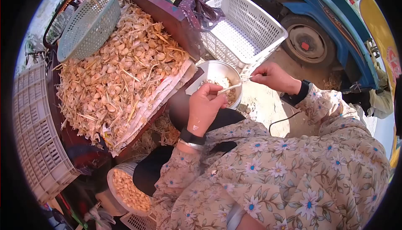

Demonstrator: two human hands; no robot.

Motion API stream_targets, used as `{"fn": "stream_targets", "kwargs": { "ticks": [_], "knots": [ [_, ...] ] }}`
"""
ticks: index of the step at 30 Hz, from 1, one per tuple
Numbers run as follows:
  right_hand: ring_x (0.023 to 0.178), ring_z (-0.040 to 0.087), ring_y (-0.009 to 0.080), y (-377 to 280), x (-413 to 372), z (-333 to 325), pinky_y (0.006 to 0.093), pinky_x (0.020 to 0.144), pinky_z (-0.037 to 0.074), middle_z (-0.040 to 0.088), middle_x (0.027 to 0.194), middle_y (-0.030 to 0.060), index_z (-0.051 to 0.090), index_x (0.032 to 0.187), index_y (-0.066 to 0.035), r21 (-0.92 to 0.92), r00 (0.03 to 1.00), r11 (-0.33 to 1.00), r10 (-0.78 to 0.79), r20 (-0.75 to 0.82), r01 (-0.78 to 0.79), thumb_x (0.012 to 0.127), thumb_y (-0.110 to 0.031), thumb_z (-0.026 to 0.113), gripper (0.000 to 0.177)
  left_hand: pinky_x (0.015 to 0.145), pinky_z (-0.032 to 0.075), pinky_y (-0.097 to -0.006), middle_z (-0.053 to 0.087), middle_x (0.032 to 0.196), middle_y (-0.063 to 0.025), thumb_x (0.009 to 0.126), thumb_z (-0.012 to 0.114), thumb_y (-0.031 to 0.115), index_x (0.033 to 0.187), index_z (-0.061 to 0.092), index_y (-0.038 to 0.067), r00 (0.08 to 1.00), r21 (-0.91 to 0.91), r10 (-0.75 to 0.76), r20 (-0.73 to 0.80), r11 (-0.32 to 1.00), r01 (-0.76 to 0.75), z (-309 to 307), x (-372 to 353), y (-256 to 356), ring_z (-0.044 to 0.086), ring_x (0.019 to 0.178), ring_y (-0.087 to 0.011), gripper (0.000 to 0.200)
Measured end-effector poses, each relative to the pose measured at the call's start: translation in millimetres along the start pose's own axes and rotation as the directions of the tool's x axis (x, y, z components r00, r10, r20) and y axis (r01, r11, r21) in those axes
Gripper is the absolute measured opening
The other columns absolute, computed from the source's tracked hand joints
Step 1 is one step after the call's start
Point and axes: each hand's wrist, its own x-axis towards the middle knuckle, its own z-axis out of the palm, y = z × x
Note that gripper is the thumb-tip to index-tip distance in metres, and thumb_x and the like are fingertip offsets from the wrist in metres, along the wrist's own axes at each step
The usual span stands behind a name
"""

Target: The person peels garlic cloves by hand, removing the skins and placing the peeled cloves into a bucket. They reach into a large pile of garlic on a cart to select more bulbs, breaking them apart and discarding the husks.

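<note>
Over a metal pot, a pale garlic stalk stretches between both hands. My left hand is closed, pinching its near end between thumb and fingertips. At the far end, a whitish papery tuft sits in the fingertips of my right hand, which is closed in a pinch. Small pale pieces lie inside the pot, partly hidden behind my left fingers. Left of my left hand, a large heap of unpeeled garlic cloves with dry skins and stalks covers a dark red surface.
A green mesh basket leans on the heap's far edge. Behind the pot stands a white perforated crate. A bucket of peeled cloves sits low at left, near a pale plastic crate. A blue vehicle's wheel is at upper right.
</note>
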Motion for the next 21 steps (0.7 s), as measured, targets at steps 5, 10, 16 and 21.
{"fn": "stream_targets", "kwargs": {
  "ticks": [5, 10, 16, 21],
  "knots": [
    [0.089, 0.059, 0.0297, 22, -15, -22, 0.0385, 0.078, 0.047, 0.060, 0.094, 0.0164, 0.062, 0.105, -0.008, -0.788, 0.989, 0.598, -0.061, 0.135, 0.145, 0.074, -0.013, 0.065, 0.032, 0.074, 0.049, -0.0289, 0.060, 0.102, -0.0146, 0.075, 0.062, 0.007, 0.102, 0.059, 0.000, 0.824, 0.709, 0.566, 0.021, 0.572, -0.412, -2, 10, -26, 0.061, 0.088, -0.0229, 0.028],
    [0.080, 0.058, 0.0321, -85, 60, 47, 0.0385, 0.068, 0.047, 0.059, 0.091, 0.0131, 0.061, 0.095, -0.004, -0.369, 0.825, 0.753, -0.560, 0.074, 0.544, 0.077, -0.010, 0.060, 0.019, 0.081, 0.045, -0.0337, 0.058, 0.105, -0.0150, 0.073, 0.063, 0.009, 0.099, 0.060, 0.002, 0.882, 0.631, 0.470, 0.032, 0.675, -0.383, -3, -4, -6, 0.057, 0.096, -0.0305, 0.027],
    [0.076, 0.056, 0.0322, -136, 166, 140, 0.0421, 0.065, 0.046, 0.053, 0.084, 0.0134, 0.056, 0.083, -0.002, -0.525, 0.706, 0.587, -0.707, 0.039, 0.616, 0.070, -0.005, 0.054, 0.013, 0.075, 0.047, -0.0350, 0.060, 0.093, -0.0141, 0.075, 0.062, 0.005, 0.093, 0.060, 0.000, 0.881, 0.721, 0.460, -0.106, 0.646, -0.251, -69, -19, 11, 0.059, 0.087, -0.0287, 0.019],
    [0.080, 0.056, 0.0320, -138, 192, 147, 0.0418, 0.066, 0.047, 0.052, 0.088, 0.0138, 0.056, 0.085, -0.002, -0.534, 0.656, 0.638, -0.730, -0.191, 0.554, 0.070, -0.003, 0.053, 0.016, 0.069, 0.048, -0.0231, 0.063, 0.088, -0.0071, 0.082, 0.059, 0.003, 0.100, 0.060, -0.003, 0.833, 0.651, 0.410, -0.371, 0.754, -0.082, -137, -8, 15, 0.060, 0.077, -0.0119, 0.019]
  ]
}}
